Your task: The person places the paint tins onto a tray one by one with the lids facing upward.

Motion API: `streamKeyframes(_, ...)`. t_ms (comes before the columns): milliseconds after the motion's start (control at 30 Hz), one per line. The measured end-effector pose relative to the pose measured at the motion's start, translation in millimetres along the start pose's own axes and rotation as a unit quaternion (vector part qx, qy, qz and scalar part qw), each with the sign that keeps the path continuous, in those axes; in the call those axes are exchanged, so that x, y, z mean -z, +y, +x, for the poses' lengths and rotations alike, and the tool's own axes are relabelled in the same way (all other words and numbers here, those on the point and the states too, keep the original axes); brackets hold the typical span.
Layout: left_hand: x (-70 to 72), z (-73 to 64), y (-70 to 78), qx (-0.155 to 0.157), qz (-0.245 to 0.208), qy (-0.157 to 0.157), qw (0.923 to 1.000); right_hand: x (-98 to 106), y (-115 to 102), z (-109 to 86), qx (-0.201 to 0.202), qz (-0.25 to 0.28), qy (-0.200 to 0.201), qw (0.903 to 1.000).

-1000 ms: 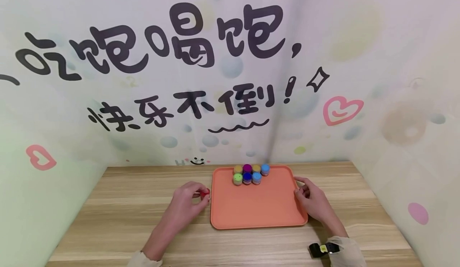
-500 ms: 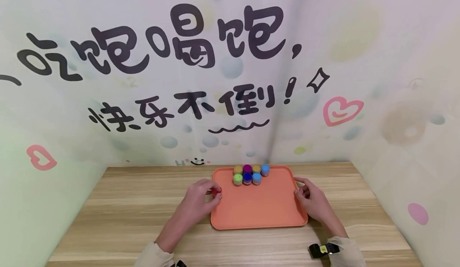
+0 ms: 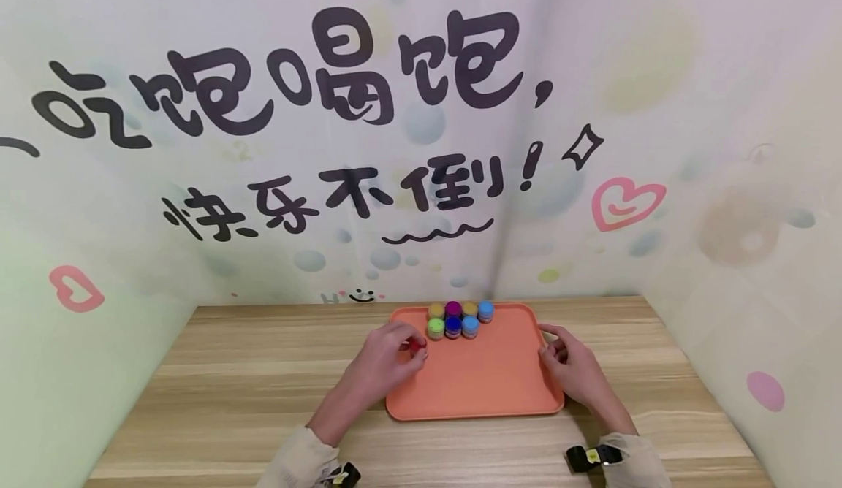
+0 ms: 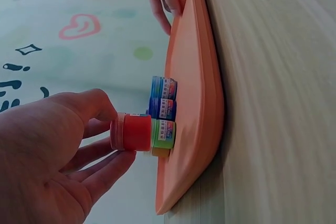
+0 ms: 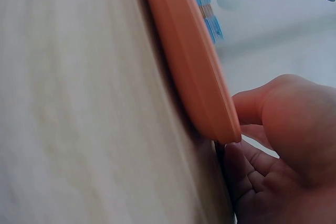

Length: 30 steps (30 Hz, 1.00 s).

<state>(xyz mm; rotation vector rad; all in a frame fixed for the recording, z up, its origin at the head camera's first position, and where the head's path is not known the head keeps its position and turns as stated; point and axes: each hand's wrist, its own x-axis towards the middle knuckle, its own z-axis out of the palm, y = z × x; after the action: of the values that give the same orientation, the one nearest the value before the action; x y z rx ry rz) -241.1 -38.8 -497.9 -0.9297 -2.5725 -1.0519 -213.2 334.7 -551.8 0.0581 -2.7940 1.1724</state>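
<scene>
My left hand [image 3: 381,360] pinches a small red paint jar [image 4: 137,132] between thumb and fingers, over the left part of the orange tray [image 3: 480,382]. In the left wrist view the jar lies tilted on its side in the grip, in line with the green-lidded jar [image 4: 164,133]. Several jars stand in two rows at the tray's back: the front row has green, dark blue [image 3: 453,326] and light blue [image 3: 470,326] lids. Behind them are yellow, purple [image 3: 453,309], yellow and light blue ones. My right hand [image 3: 574,367] holds the tray's right rim, thumb and fingers at the edge.
The tray lies on a wooden table [image 3: 263,371], near its back edge. A printed wall [image 3: 421,269] rises directly behind, with side walls left and right. Black wrist straps [image 3: 594,458] sit at both sleeves.
The left hand has moved right with the red paint jar, from beside the tray's left edge to over the tray, close to the green-lidded jar. My right hand stays at the rim.
</scene>
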Motion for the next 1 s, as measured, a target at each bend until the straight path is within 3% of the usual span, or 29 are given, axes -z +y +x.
streamKeyframes(400, -11.8, 21.1, 5.1, -0.027, 0.015, -0.019, 0.9994, 0, 1, 0.5, -0.001, -0.001, 0.003, 1.0)
streamKeyframes(767, -22.0, 40.9, 10.0, -0.046, 0.001, -0.044, 0.998, 1, -3, 0.7, -0.003, 0.004, -0.001, 1.0)
streamKeyframes(1000, -27.0, 51.9, 12.1, -0.064, -0.033, -0.065, 0.9953, 1, -3, 1.0, 0.002, 0.002, 0.003, 1.0)
